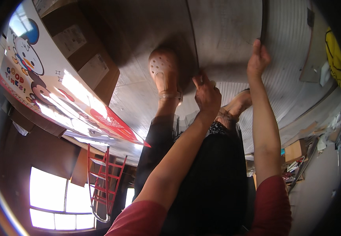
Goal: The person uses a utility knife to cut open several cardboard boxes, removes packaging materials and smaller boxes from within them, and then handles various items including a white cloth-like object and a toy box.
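Note:
My left hand (208, 94) is closed in a pinch at the dark left edge of a flat, smooth grey panel (229, 35). Farther forward and to the right, my right hand (259, 61) pinches the panel's other dark edge between thumb and fingers. The panel stretches away from me between both hands, and a shadow lies along its near side. What exactly it is made of I cannot tell. My left foot, in a pink clog (163, 69), stands left of the panel. Behind my left hand, my right foot (237, 105) rests in a sandal-like shoe, partly covered.
A glossy white and red printed board (56, 86) with cartoon figures leans in at left, beside brown cartons (93, 67). A red ladder (105, 181) stands near bright windows (48, 188). At right are a yellow bag (336, 59) and piled scraps with a small box (295, 151).

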Action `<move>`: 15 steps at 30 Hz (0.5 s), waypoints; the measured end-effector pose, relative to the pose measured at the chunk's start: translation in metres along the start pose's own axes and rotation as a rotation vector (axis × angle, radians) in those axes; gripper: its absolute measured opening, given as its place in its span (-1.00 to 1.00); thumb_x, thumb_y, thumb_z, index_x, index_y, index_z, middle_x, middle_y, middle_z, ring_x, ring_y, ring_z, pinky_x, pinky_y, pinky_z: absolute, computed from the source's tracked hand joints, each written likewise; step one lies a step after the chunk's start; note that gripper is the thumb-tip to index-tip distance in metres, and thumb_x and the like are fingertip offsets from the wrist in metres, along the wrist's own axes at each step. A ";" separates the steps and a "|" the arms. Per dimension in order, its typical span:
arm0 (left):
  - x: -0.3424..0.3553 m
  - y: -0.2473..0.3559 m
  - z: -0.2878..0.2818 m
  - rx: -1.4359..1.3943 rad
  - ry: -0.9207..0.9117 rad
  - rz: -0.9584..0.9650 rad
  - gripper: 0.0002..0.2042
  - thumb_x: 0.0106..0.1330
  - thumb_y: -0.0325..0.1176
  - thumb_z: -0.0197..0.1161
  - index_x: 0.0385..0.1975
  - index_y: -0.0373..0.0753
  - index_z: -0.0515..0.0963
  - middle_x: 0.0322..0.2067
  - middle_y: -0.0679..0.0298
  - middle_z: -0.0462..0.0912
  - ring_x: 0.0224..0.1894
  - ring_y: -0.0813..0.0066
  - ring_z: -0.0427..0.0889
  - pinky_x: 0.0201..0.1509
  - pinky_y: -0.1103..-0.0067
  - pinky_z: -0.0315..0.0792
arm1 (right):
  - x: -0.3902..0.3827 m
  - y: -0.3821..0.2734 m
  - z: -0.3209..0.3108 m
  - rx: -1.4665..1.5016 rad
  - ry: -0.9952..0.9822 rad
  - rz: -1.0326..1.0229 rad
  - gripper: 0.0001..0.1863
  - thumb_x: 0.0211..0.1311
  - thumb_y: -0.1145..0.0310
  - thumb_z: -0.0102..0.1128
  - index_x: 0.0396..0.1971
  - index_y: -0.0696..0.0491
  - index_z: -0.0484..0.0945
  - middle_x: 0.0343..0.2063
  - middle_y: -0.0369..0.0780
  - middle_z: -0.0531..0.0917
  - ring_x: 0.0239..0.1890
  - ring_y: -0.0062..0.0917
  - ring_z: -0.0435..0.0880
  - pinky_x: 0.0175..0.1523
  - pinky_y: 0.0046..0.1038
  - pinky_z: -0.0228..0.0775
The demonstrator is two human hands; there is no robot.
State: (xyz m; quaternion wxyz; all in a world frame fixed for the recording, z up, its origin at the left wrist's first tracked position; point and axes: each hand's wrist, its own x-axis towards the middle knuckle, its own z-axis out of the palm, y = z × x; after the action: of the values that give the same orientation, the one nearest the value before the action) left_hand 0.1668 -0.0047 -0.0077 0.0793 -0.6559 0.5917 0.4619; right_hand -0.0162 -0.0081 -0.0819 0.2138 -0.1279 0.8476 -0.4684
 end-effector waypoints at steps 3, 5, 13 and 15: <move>0.000 0.001 0.002 -0.033 -0.015 -0.032 -0.45 -0.07 -0.59 0.09 0.04 -0.37 0.21 -0.06 -0.08 0.24 -0.13 -0.05 0.43 -0.20 0.30 0.45 | -0.004 -0.001 0.002 -0.075 0.059 0.025 -0.67 0.16 0.15 0.19 -0.46 0.17 0.58 -0.49 -0.36 0.57 -0.42 -0.71 0.40 -0.25 -0.62 0.26; 0.003 -0.002 0.004 -0.068 -0.020 -0.011 -0.48 -0.07 -0.59 0.10 0.01 -0.37 0.24 -0.08 -0.11 0.23 -0.11 -0.08 0.39 -0.15 0.26 0.40 | 0.000 -0.001 0.005 -0.029 0.099 0.023 -0.63 0.14 0.11 0.20 -0.45 0.18 0.58 -0.49 -0.34 0.58 -0.41 -0.69 0.41 -0.24 -0.61 0.26; 0.015 0.005 0.000 0.049 0.039 0.065 -0.40 -0.09 -0.59 0.07 0.08 -0.36 0.17 -0.03 -0.06 0.20 -0.08 -0.07 0.39 -0.17 0.29 0.45 | 0.013 -0.018 0.016 0.079 0.094 0.023 -0.61 0.08 0.09 0.26 -0.43 0.19 0.59 -0.47 -0.34 0.59 -0.39 -0.67 0.42 -0.20 -0.58 0.27; 0.014 0.002 0.000 0.039 0.035 0.087 -0.38 -0.10 -0.59 0.07 0.11 -0.35 0.16 -0.02 -0.05 0.20 -0.05 -0.06 0.37 -0.16 0.29 0.45 | 0.012 -0.023 0.016 0.023 0.090 0.059 -0.64 0.08 0.11 0.26 -0.43 0.18 0.59 -0.47 -0.36 0.58 -0.38 -0.67 0.42 -0.20 -0.58 0.27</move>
State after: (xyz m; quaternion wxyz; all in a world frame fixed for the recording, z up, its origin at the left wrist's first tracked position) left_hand 0.1634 -0.0149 -0.0174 0.0615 -0.6361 0.6297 0.4416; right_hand -0.0183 -0.0367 -0.0727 0.1906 -0.0793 0.8542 -0.4771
